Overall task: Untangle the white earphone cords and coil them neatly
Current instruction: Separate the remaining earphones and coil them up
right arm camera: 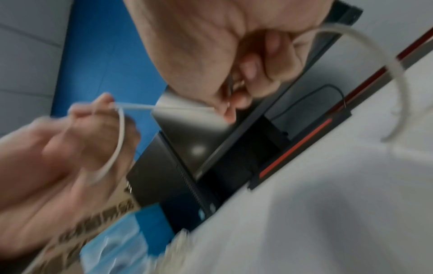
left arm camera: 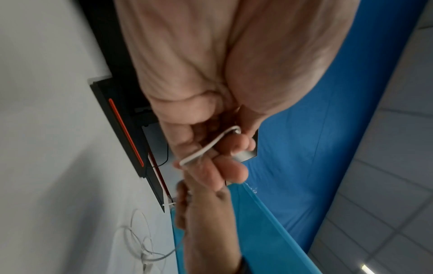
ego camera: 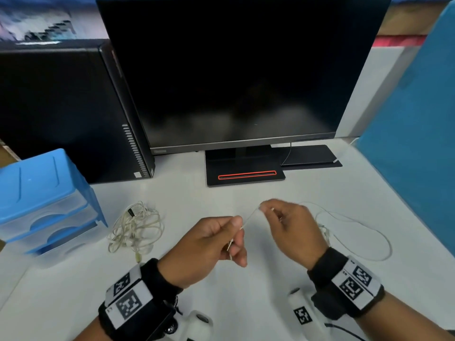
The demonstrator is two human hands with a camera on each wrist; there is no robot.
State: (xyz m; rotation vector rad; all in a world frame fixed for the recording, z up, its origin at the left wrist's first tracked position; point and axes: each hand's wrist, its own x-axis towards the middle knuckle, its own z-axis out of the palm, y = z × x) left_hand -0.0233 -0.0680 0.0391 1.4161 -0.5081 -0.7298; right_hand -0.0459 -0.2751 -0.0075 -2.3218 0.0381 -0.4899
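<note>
White cord [ego camera: 250, 216] taut btwn L hand [ego camera: 211, 244] & R hand [ego camera: 294, 230], both pinching it, above desk [ego camera: 270, 193].

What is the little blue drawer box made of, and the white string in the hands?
The drawer box looks like plastic: a smooth blue frame with cloudy see-through drawer fronts. The string is an earphone cord, probably wire in soft rubbery plastic, since it is thin, smooth and bends in loose loops. The left hand and right hand pinch it.
</note>
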